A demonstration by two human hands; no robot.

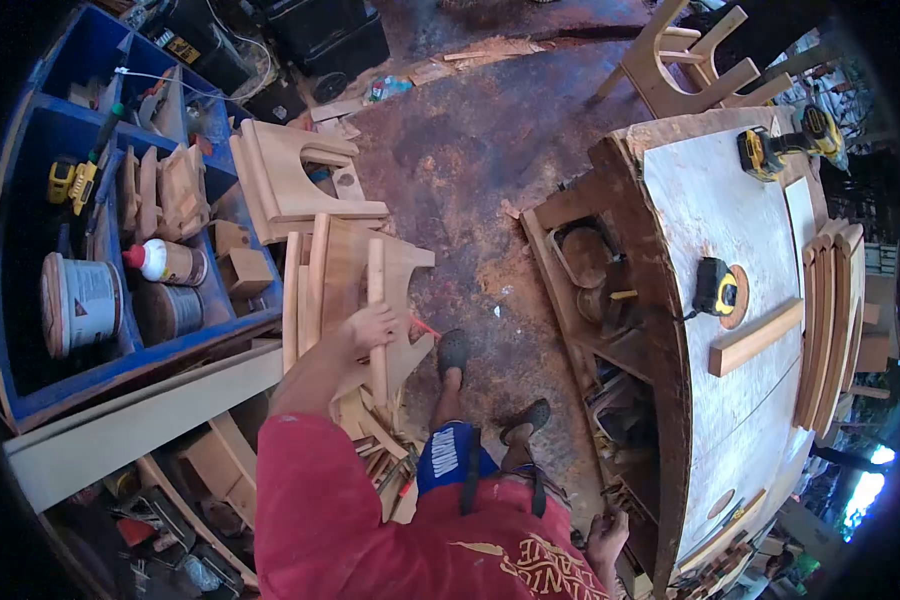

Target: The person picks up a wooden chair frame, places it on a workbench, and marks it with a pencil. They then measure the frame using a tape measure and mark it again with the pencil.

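Left hand [372, 326] wraps a wooden rail [376, 272]; right hand [607, 538] half-curled, contents unclear; red shirt [320, 490] reads "LEAGUE".

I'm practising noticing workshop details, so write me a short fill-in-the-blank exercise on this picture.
1. The left hand is on a strip made of ____.
2. The squeeze bottle in the blue divided box has a cap coloured ____.
3. The tape measure on the workbench is yellow and ____.

Missing words: wood; red; black.
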